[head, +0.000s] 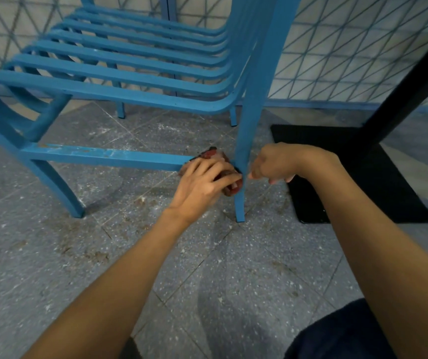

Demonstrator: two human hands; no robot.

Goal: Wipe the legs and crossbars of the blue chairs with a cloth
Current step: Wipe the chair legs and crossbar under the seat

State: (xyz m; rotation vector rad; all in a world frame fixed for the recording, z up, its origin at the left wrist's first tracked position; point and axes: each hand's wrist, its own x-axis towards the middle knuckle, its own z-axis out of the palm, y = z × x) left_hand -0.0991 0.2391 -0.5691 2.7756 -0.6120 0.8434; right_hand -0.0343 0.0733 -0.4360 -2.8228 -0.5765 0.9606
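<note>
Both sides of leg (251, 120): left fingers (203, 167) clutch cloth (214, 154), right fingers (259, 174) curl, hold unclear.

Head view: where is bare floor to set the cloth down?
Floor under the seat, between crossbar and far legs, and between the forearms. Crowded at the near leg, where left hand, cloth and right hand meet; black table base at right.

The left hand (202, 180) gripped a crumpled red-and-white cloth (214, 154) against the spot where the scuffed blue metal crossbar (104, 155) met the upright blue leg (244, 141) of the slatted blue metal chair (130, 63). The right hand (272, 161), fingers curled, sat just beside that leg on its other side, above the speckled grey tiled floor (104, 242).
</note>
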